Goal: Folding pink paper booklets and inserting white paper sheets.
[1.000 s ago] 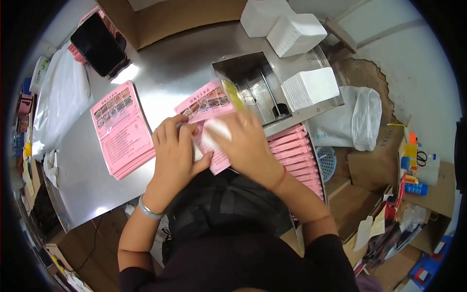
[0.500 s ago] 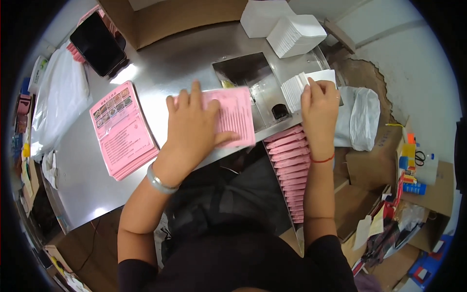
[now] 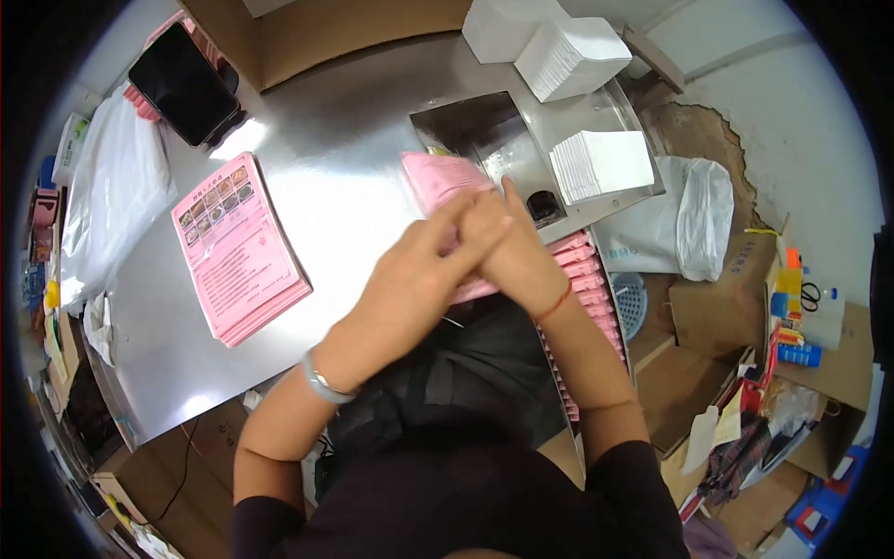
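Observation:
A puffed pink printed packet (image 3: 440, 177) is held over the table's front edge, between my two hands. My left hand (image 3: 410, 275) is closed on its near part, the fingers crossing over toward the right. My right hand (image 3: 517, 247) meets it from the right, curled against the same packet; its fingertips are partly hidden and I cannot see whether a napkin is in them. Left of my hands lies a stack of flat pink printed packets (image 3: 242, 261). A stack of folded white napkins (image 3: 610, 166) sits to the right of the table's opening.
More white napkin stacks (image 3: 577, 58) stand at the back right. A row of pink packets (image 3: 579, 265) fills a narrow box below the table edge. A black phone (image 3: 184, 86) stands at the far left, near a cardboard box (image 3: 354, 37). A white plastic bag (image 3: 694, 219) hangs at right.
My right hand has left the napkin stack and moved left to the packet. My left hand has closed on the packet, which was flat under spread fingers and now looks puffed and tilted.

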A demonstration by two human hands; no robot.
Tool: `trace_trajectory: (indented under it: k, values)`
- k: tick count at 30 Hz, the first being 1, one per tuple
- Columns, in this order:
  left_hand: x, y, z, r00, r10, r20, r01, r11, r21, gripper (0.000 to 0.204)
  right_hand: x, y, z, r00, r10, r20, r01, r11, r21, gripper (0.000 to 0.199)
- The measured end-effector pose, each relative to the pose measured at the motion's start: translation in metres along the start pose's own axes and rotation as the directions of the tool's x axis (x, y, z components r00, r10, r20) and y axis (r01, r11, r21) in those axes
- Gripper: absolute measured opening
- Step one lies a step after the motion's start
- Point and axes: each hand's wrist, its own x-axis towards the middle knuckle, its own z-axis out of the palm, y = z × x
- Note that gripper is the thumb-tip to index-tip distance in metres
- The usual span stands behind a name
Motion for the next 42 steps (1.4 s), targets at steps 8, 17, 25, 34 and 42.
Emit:
trace_trajectory:
  k: [8, 17, 25, 34, 42]
  values:
    - [-0.001, -0.124, -0.097, 0.883, -0.033, -0.469, 0.306, 0.798, 0.52, 0.053, 0.023, 0.018, 0.007, 0.943, 0.114, -0.314, -0.161, 0.979, -0.126, 0.016]
    - [-0.089, -0.087, -0.118, 0.875, -0.341, -0.345, 0.483, 0.545, 0.686, 0.05, -0.036, 0.046, -0.03, 0.653, 0.186, -0.734, -0.424, 0.893, -0.151, 0.025]
    - [-0.078, -0.065, -0.08, 0.883, -0.247, -0.4, 0.433, 0.76, 0.485, 0.025, -0.04, 0.074, -0.032, 0.729, 0.298, -0.616, -0.386, 0.923, -0.01, 0.026]
    - [-0.033, -0.007, 0.007, 0.991, -0.131, -0.035, 0.136, 0.949, 0.283, 0.054, -0.047, 0.055, -0.046, 0.843, 0.033, -0.537, -0.071, 0.996, -0.051, 0.03]
    - [-0.042, -0.013, -0.012, 0.958, -0.227, -0.176, 0.271, 0.917, 0.292, 0.044, 0.0, -0.034, 0.002, 0.958, -0.182, -0.223, 0.156, 0.979, -0.128, 0.036]
